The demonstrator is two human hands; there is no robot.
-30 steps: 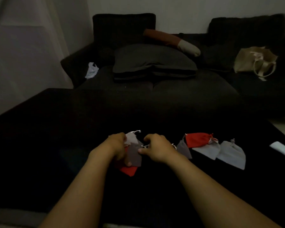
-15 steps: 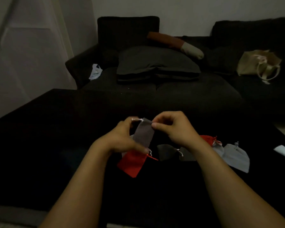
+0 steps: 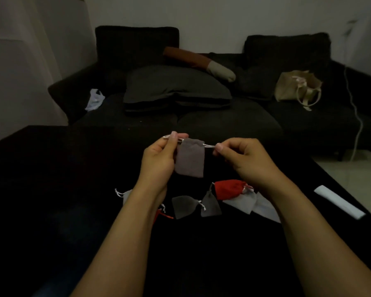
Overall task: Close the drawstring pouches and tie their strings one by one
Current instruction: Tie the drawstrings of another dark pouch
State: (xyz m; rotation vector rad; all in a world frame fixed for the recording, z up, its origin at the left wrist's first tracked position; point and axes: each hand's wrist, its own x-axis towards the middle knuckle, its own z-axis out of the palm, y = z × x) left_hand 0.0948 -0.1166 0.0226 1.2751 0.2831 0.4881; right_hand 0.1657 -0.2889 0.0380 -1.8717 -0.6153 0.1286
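A grey drawstring pouch (image 3: 190,159) hangs in the air above the black table (image 3: 51,189), held by its two strings. My left hand (image 3: 159,159) pinches the left string at the pouch's top. My right hand (image 3: 244,157) pinches the right string and holds it out sideways. Below on the table lie more pouches: two grey ones (image 3: 183,206) (image 3: 210,205), a red one (image 3: 228,189), pale ones (image 3: 242,202) (image 3: 266,207), and a red one (image 3: 162,215) partly hidden under my left forearm.
A white flat object (image 3: 338,201) lies at the table's right edge. Behind the table stands a dark sofa (image 3: 180,116) with cushions, a beige bag (image 3: 297,87) and a white plastic bag (image 3: 94,101). A white cable (image 3: 357,116) hangs at the right.
Both hands lifted the grey pouch from the pile on the table up into the air, then moved apart, each holding one string at the pouch's top.
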